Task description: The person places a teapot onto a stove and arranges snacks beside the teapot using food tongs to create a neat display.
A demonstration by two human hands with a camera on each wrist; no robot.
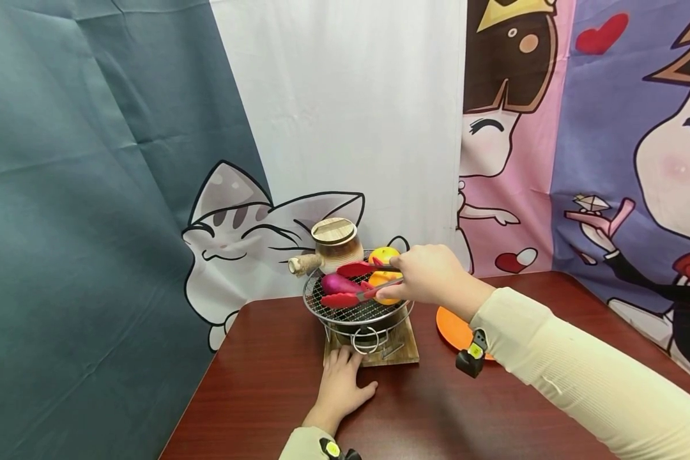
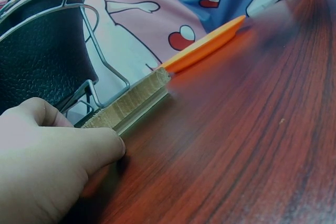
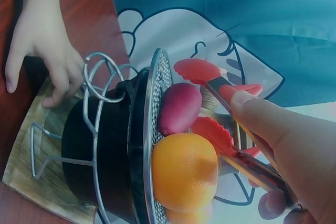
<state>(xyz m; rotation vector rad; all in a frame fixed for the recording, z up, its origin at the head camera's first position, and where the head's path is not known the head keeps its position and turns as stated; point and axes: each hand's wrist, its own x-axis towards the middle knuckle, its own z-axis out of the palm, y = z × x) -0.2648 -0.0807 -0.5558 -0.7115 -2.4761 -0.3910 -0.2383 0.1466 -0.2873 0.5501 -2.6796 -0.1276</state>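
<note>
Tongs held over a small tabletop grill, the other hand steadying its base.

The tabletop (image 1: 264,396) carries a wooden board (image 1: 405,351) with a black stove under a round wire grill (image 1: 374,312); an orange plate (image 1: 451,329) lies at the grill's 3 o'clock, just beside the board. On the mesh sit a clay pot (image 1: 336,244) at 11 o'clock, oranges (image 1: 383,255) at 1 o'clock and a purple sweet potato (image 1: 339,283) near the middle. The right hand (image 1: 431,275) has its fingers curled round red-tipped tongs (image 1: 351,284), whose tips sit either side of the sweet potato. The left hand (image 1: 339,386), fingers loosely spread, rests on the tabletop at the board's 7 o'clock corner, fingertips touching its edge.
</note>
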